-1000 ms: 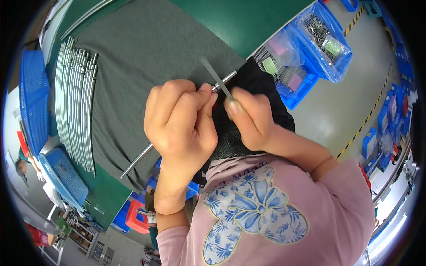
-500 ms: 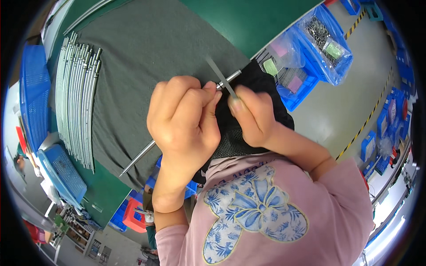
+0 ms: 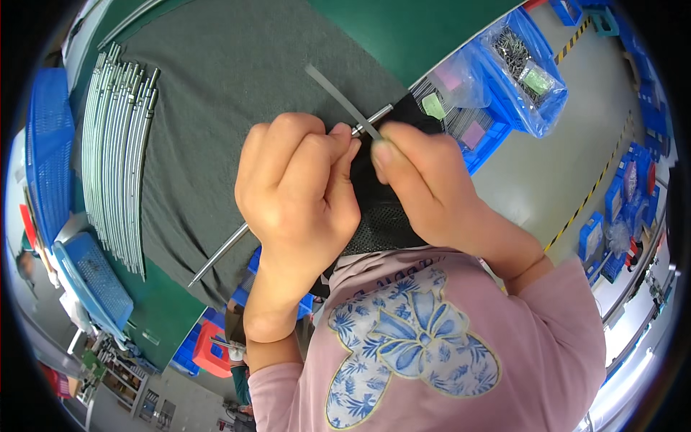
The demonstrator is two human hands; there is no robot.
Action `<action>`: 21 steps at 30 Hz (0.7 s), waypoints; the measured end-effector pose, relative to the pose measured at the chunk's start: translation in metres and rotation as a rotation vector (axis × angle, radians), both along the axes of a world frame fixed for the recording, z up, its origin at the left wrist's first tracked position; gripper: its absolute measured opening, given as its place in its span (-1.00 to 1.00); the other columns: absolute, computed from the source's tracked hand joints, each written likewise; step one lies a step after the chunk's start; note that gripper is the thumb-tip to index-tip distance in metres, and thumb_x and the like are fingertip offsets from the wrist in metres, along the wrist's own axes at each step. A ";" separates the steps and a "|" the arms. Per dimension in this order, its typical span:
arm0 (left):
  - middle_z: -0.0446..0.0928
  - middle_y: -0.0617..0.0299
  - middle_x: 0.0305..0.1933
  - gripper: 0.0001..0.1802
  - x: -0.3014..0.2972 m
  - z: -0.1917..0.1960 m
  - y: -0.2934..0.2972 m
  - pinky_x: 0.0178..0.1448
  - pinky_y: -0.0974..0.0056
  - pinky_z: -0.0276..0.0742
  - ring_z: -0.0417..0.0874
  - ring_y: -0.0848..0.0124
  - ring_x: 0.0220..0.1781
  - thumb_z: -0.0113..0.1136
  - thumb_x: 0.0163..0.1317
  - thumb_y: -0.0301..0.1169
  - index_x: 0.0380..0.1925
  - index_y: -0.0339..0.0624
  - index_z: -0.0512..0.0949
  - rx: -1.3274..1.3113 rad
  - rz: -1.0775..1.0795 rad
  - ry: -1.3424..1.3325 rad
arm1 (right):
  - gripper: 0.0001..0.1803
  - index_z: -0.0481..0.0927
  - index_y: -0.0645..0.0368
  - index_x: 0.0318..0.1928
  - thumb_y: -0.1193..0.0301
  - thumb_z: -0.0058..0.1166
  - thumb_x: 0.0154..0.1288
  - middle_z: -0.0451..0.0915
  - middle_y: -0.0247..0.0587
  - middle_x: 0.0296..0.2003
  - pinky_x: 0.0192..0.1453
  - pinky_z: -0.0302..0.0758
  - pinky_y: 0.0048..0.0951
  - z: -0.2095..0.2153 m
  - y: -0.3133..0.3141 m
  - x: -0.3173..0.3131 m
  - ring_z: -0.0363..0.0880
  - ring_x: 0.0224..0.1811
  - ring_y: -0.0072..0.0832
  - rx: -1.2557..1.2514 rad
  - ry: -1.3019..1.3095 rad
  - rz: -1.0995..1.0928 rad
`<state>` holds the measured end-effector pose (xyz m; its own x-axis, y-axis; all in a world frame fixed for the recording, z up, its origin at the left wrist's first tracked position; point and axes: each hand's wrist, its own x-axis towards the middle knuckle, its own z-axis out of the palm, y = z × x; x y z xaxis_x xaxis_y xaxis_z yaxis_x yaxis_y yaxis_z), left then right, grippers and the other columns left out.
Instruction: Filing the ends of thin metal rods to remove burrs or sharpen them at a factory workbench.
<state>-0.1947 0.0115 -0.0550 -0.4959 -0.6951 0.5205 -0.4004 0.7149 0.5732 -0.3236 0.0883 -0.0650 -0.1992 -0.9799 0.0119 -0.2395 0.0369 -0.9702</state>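
My left hand (image 3: 296,180) is closed round a slim, shiny metal rod (image 3: 220,253), which slants from lower left to upper right. The rod's stepped, grooved end sticks out past my thumb and fingertips. Pinched between the thumb and fingers of my right hand (image 3: 426,176) is a thin, flat grey file-like strip (image 3: 332,91). It crosses the rod near that grooved end and appears to touch it. To the left, a row of similar metal rods (image 3: 119,169) lies side by side on a dark grey cloth (image 3: 209,90).
The cloth covers part of a green table (image 3: 403,36). Right of the table, a blue bin (image 3: 543,108) lined with plastic holds small metal parts, beside another blue bin (image 3: 497,126) with rods. Blue baskets (image 3: 50,158) stand at the far left; a red bin (image 3: 211,353) is below.
My right hand has shifted a little, and the strip now lies at a flatter slant, with more of its length reaching up and left across the rod. My left hand keeps its grip.
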 end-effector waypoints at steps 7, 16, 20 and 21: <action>0.41 0.21 -0.52 -0.82 -0.003 0.000 -0.001 -0.51 0.25 0.28 0.37 0.27 -0.55 0.31 -0.21 -0.66 -0.63 -0.25 0.47 -0.035 -0.011 0.011 | -0.77 0.37 0.26 -0.46 0.43 -0.11 0.36 0.40 -0.01 -0.70 -0.57 0.28 -0.22 0.023 -0.008 -0.010 0.46 -0.63 -0.06 0.188 -0.055 0.084; 0.40 0.21 -0.53 -0.82 -0.001 -0.001 0.000 -0.51 0.25 0.27 0.36 0.28 -0.55 0.31 -0.20 -0.66 -0.63 -0.24 0.48 -0.038 -0.015 0.010 | -0.69 0.39 0.28 -0.49 0.39 -0.18 0.41 0.35 -0.17 -0.68 -0.49 0.26 -0.40 0.024 -0.003 -0.014 0.33 -0.62 -0.47 0.373 -0.389 0.120; 0.40 0.21 -0.53 -0.82 -0.001 -0.002 0.000 -0.51 0.25 0.27 0.36 0.27 -0.55 0.31 -0.20 -0.66 -0.63 -0.25 0.48 -0.028 -0.013 0.005 | -0.71 0.38 0.27 -0.49 0.39 -0.16 0.39 0.35 -0.21 -0.67 -0.49 0.26 -0.41 0.016 0.015 -0.008 0.30 -0.62 -0.51 0.376 -0.424 0.027; 0.40 0.21 -0.53 -0.82 -0.001 -0.001 -0.001 -0.51 0.25 0.27 0.36 0.27 -0.55 0.31 -0.20 -0.66 -0.63 -0.25 0.48 -0.027 -0.009 0.003 | -0.70 0.38 0.27 -0.49 0.39 -0.17 0.40 0.34 -0.21 -0.67 -0.49 0.27 -0.41 0.014 0.008 -0.009 0.30 -0.62 -0.50 0.316 -0.358 0.044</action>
<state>-0.1958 0.0105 -0.0564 -0.5006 -0.6757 0.5410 -0.3917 0.7342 0.5546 -0.3322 0.0959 -0.0511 -0.0948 -0.9321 -0.3495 0.0996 0.3405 -0.9350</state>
